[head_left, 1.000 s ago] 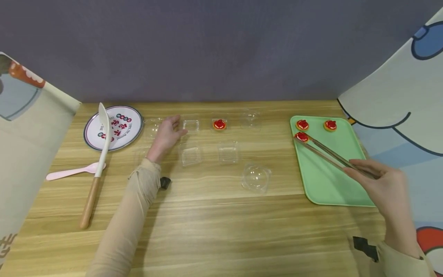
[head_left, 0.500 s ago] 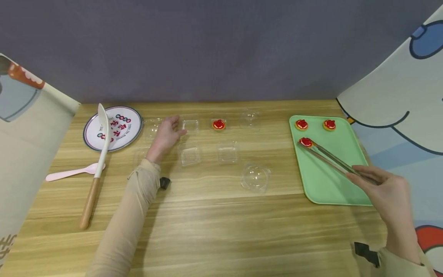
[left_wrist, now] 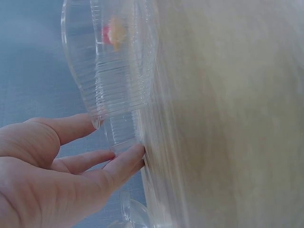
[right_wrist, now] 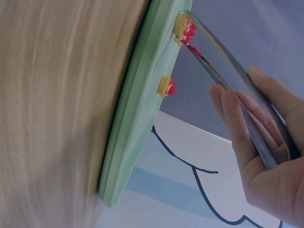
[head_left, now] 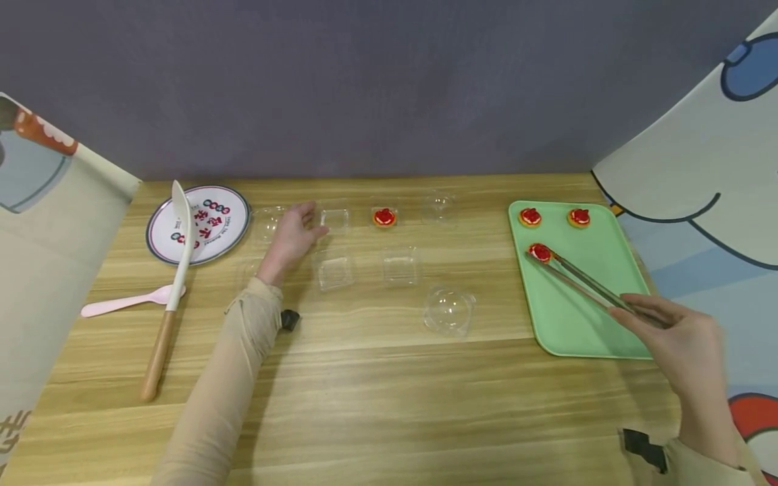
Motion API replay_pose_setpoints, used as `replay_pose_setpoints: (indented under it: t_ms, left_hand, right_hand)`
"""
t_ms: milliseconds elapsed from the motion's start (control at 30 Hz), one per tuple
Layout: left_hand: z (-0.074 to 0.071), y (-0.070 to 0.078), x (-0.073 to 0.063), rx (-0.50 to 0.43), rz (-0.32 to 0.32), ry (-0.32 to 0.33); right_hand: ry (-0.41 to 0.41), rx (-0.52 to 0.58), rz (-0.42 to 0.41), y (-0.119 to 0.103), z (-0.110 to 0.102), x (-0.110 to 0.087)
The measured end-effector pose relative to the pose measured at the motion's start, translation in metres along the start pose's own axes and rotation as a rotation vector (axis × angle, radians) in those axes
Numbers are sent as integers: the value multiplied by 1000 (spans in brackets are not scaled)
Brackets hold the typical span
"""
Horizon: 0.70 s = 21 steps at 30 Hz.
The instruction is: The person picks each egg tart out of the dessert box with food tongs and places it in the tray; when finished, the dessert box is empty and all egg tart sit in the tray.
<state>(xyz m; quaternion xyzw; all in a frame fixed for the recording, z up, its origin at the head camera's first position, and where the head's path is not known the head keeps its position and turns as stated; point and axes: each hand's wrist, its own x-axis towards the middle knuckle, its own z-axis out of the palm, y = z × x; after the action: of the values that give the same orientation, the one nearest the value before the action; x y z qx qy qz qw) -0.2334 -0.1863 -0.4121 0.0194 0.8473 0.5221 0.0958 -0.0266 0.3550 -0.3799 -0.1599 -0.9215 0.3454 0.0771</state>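
Observation:
My right hand [head_left: 681, 337] grips metal tongs [right_wrist: 219, 45], whose tips close on a small red-topped tart [head_left: 539, 253] over the left part of the green tray [head_left: 598, 324]. Two similar tarts, a left one [head_left: 530, 217] and a right one [head_left: 579, 217], sit near the tray's far edge. My left hand [head_left: 293, 236] lies beside a clear plastic box [head_left: 335, 218] at the back of the table. In the left wrist view its thumb is at the clear lid's corner [left_wrist: 97, 118], with the other fingers low near the base; whether they press on it I cannot tell.
Another tart [head_left: 384, 217] sits in a clear box. More clear boxes, such as a front one [head_left: 334, 272] and a domed one [head_left: 450, 310], stand on the wooden table. At left are a plate [head_left: 225, 243], a long-handled white spoon [head_left: 184, 260] and a pink spoon [head_left: 124, 304].
The tongs and the tart between their tips have shifted slightly right and nearer, away from the tray's left edge. My left hand has stayed in place.

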Motion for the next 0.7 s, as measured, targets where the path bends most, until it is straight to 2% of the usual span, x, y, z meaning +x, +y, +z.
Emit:
replay_pose_setpoints:
  t_ms: [333,700]
  left_hand:
    - [-1,1,0,15,-4,3]
    - [0,1,0,29,-14,-2]
  right_hand:
    - [21,68,13,-1,-2,0]
    - [59,34,71,-7,-5,-1]
